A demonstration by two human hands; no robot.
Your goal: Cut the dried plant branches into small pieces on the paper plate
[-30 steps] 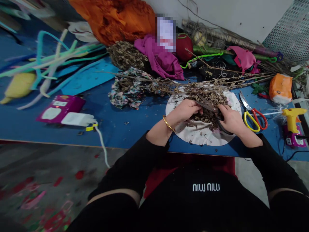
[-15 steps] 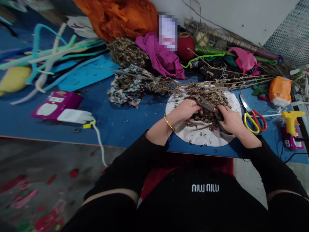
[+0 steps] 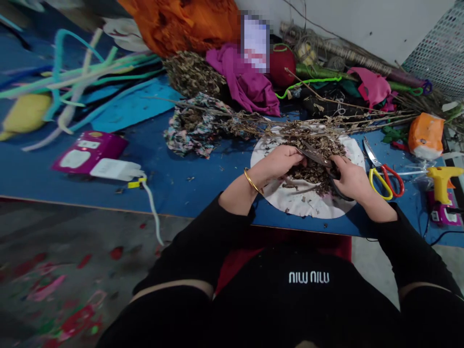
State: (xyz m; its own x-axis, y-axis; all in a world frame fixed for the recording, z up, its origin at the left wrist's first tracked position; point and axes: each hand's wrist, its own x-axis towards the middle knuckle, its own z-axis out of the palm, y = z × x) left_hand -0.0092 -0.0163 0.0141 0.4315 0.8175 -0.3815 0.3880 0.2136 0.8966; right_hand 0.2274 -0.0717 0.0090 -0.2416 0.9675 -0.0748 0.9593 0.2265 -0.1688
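My right hand (image 3: 351, 178) is closed round the handles of a pair of dark scissors (image 3: 316, 156), whose blades point left over a heap of dried leaves (image 3: 326, 179). Close to the blade tips, my left hand (image 3: 281, 164) has its fingers pinched together; what they hold is hidden, though crumbled leaf lies all about them. A gold bangle circles that wrist. The heap rests on a round white cloth (image 3: 308, 208) at the table's front edge. Long dry stems (image 3: 362, 126) stretch across the cloth's far side.
Right of the cloth lie scissors (image 3: 386, 181) with red and yellow handles and a yellow glue gun (image 3: 440, 181). A purple box (image 3: 89, 152) with a white plug and cord sits left. Patterned fabric (image 3: 194, 125), purple cloth (image 3: 250, 87) and foam tubes (image 3: 90, 79) lie farther back.
The whole view has shifted slightly. Both hands and the dark scissors stay in nearly the same place over the leaves.
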